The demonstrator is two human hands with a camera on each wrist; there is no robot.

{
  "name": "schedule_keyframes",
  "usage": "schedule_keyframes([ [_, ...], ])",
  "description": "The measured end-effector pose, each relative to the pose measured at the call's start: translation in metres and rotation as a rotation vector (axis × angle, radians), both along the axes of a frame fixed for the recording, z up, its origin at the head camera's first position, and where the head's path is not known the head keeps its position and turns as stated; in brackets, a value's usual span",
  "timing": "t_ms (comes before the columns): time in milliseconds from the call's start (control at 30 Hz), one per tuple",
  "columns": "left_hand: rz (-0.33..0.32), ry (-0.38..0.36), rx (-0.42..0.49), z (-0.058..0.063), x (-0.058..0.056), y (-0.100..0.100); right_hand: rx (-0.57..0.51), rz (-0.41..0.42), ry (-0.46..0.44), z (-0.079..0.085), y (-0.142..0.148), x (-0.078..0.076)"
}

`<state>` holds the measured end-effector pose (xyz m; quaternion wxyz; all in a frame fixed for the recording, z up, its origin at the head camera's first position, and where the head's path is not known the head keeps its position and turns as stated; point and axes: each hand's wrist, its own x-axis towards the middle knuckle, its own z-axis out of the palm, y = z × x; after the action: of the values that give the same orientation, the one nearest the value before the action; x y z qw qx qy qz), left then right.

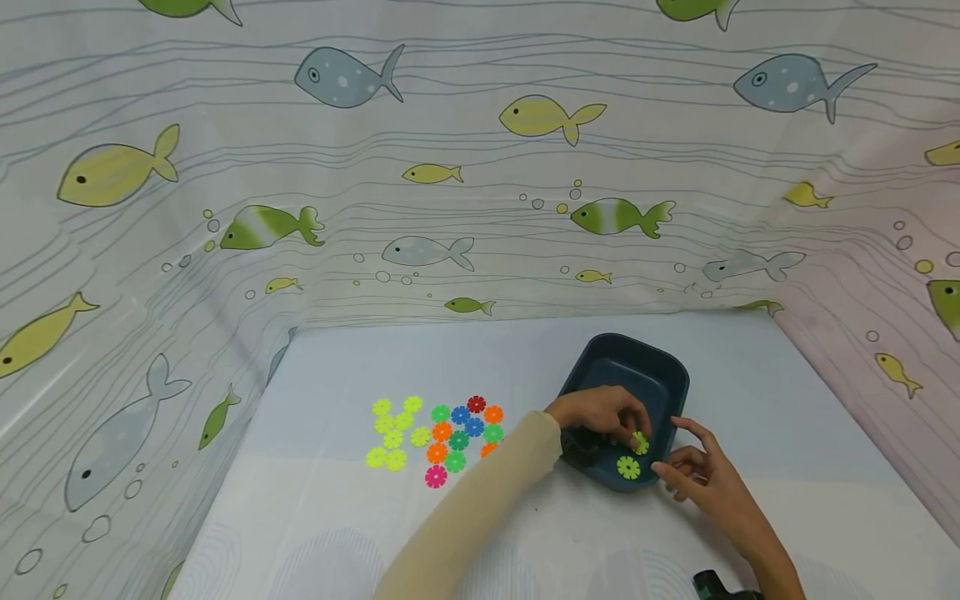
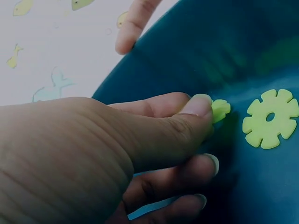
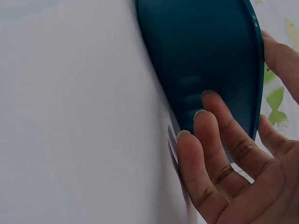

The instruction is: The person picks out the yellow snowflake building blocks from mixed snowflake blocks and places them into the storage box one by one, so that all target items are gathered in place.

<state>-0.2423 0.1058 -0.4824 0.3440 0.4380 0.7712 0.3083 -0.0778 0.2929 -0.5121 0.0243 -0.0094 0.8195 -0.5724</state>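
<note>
My left hand [image 1: 606, 408] reaches into a dark blue tray [image 1: 669, 360], with thumb and forefinger pinching a yellow-green snowflake disc [image 2: 221, 110]. That disc is tilted and partly hidden by the fingers. A second yellow-green snowflake disc [image 1: 628, 467] lies flat on the tray floor near its front end. My right hand [image 1: 697, 475] holds the tray at its front right corner. Its thumb and forefinger are at the rim, while the other fingers [image 3: 205, 149] lie along the outer wall.
Left of the tray, several yellow-green discs [image 1: 393, 439] lie loose on the white table. Beside them is a mixed group of orange, green, blue, red and pink discs [image 1: 459, 440], partly covered by the left sleeve [image 1: 480, 517]. A fish-printed curtain [image 1: 480, 217] encloses the table.
</note>
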Motion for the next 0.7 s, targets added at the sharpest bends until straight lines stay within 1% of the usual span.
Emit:
schedule_keyframes([
  [200,-0.020,0.014,-0.031,-0.0005,-0.0008,0.0029,-0.011,0.003,0.001,0.0006,-0.0008,-0.0004],
  [333,-0.036,0.047,-0.049,-0.0004,-0.0012,0.0044,-0.011,-0.001,-0.005,0.0003,-0.0004,-0.0010],
  [600,-0.020,0.062,-0.049,0.0004,-0.0016,0.0058,-0.007,0.004,0.009,0.0007,-0.0005,0.0000],
  [700,-0.023,0.080,-0.047,-0.0010,-0.0032,0.0058,-0.008,0.002,0.010,0.0007,-0.0003,0.0004],
])
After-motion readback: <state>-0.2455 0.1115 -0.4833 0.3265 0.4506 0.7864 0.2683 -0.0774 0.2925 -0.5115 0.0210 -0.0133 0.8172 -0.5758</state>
